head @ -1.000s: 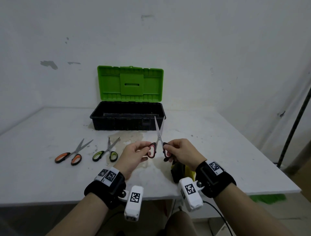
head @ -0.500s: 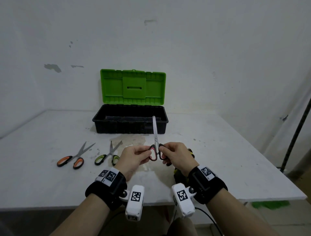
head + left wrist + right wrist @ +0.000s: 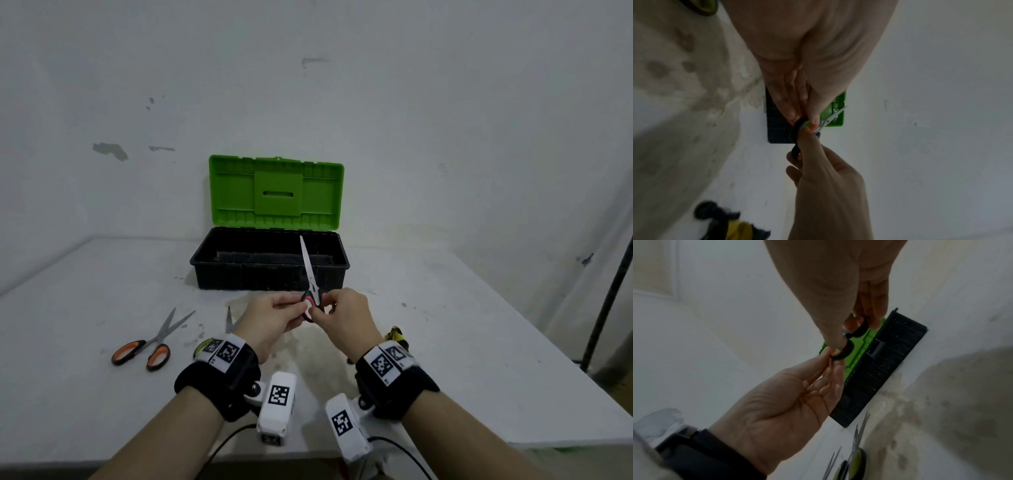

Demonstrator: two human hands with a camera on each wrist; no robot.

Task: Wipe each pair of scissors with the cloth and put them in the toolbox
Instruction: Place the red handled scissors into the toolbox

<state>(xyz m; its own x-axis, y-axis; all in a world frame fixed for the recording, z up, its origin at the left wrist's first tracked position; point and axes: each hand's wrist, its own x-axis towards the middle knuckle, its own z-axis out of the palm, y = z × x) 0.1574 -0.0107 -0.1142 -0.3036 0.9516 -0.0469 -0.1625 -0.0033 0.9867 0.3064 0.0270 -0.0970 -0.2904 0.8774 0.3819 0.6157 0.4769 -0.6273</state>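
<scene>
Both hands hold one pair of scissors with black and red plastic handles and steel blades (image 3: 310, 284) above the white tabletop (image 3: 479, 359), in front of the open toolbox with a black tray and a green lid (image 3: 270, 260). The left hand (image 3: 270, 318) pinches the left handle ring between thumb and fingers, and the right hand (image 3: 346, 315) pinches the right ring in the same way. The blades are closed together and point up and away, toward the toolbox.

I judge that the step in hand is the handling of this first pair, with the wiping not yet begun, because neither hand holds the cloth. The dark and yellow crumpled cloth (image 3: 729, 227) lies on the tabletop near the right wrist. The next move probably calls for one hand to let go of a ring and take the cloth, while the other hand keeps a firm grip on the handle.

Two more pairs wait on the tabletop at the left: the scissors with orange handles (image 3: 147, 346) and the scissors with green handles (image 3: 854, 457), partly hidden by the left wrist in the head view.

No brand or readable writing shows; the wristbands carry only black and white square code markers (image 3: 228, 353)
</scene>
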